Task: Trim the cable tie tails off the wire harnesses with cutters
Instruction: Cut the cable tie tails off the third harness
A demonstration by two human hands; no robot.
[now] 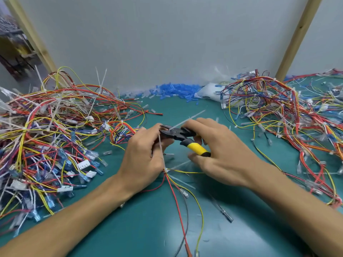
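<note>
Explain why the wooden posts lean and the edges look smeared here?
Head view: the wide lens tilts the wooden posts outward; the wire pile at the left edge is smeared; the right hand gripping the cutters and the left hand holding a harness look fairly sharp; soft even light, only a faint shadow on the green mat, no glare.

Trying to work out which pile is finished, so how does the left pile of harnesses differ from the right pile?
The left pile has long white tie tails sticking up from it; the right pile shows mostly short stubs. The left pile is denser, with blue terminals heaped at its near edge; the right pile is looser, its wires arching in open loops. Both are tangles of red, yellow and blue wires on the green mat.
</note>
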